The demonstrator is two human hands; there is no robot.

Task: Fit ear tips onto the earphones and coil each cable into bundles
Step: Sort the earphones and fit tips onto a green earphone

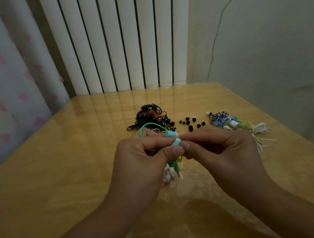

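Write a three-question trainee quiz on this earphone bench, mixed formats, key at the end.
1. True or false: the left hand holds a mint-green earphone.
2. Multiple choice: the loose black ear tips lie (A) left of the black cable pile, (B) between the black cable pile and the coloured bundles, (C) under the hands.
3. Fill in: the right hand meets the earphone with its ____ and fingers, pinching at the tip end.

Key: 1 true; 2 B; 3 thumb.
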